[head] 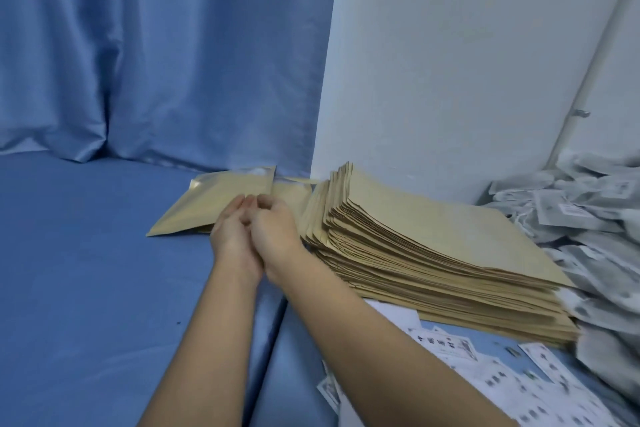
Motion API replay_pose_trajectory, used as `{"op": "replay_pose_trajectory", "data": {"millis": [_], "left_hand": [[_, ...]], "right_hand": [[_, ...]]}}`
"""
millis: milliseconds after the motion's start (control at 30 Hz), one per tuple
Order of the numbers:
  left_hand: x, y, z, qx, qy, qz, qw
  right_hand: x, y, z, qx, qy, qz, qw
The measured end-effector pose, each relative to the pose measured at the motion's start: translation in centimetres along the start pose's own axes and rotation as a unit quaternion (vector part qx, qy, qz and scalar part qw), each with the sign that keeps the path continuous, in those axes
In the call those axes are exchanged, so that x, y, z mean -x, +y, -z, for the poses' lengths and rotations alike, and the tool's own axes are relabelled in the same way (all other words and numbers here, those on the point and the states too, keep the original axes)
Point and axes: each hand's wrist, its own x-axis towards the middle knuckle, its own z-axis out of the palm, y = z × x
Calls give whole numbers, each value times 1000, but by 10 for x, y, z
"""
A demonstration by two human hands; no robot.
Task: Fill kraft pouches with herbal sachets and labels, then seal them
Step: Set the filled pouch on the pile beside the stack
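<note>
The left hand (231,230) and right hand (275,229) are overlapping near the centre. The right one is covering the left's inner edge, so whether any fingers are pinching something is not showing. Together they are hiding the near corner of the kraft pouch (211,199). A second pouch (290,191), at one o'clock from the hands, is lying mostly behind them and the stack of pouches (433,243). At three o'clock the heap of sachets (588,229) is running off the right edge. At five o'clock the labels (491,378) are being cut by the bottom edge, their print blurring into what are perhaps characters.
</note>
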Motion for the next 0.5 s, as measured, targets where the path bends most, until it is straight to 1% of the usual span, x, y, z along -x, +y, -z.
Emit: {"op": "replay_pose_trajectory", "data": {"millis": [67, 100, 167, 200, 233, 267, 300, 367, 400, 433, 467, 500], "left_hand": [[24, 2, -21, 38, -41, -2, 998], [38, 1, -31, 53, -45, -7, 998], [65, -8, -45, 30, -42, -13, 999], [78, -16, -51, 8, -41, -9, 999], [91, -25, -55, -7, -37, -2, 999], [102, -34, -58, -20, -30, 10, 999], [112, -45, -59, -24, -21, 28, 999], [127, -65, -62, -17, 11, 79, 997], [132, -76, -62, -19, 35, 98, 994], [136, -85, -61, -29, 62, 112, 991], [139, -95, -59, -41, 88, 121, 988], [141, -102, -58, -44, 103, 128, 985]], "right_hand": [[18, -18, 21, 116, 25, 63, 991], [28, -26, 35, 164, 52, 105, 979], [46, -37, 73, 222, 113, 191, 949], [52, -40, 95, 274, 145, 220, 925], [58, -42, 119, 342, 169, 226, 896], [61, -42, 142, 416, 179, 208, 867], [64, -39, 164, 484, 170, 170, 841], [74, -31, 198, 600, 110, 79, 789], [80, -26, 208, 641, 81, 54, 762], [88, -20, 217, 670, 66, 53, 738], [95, -15, 224, 690, 64, 78, 717], [100, -11, 231, 695, 78, 113, 706]]}}
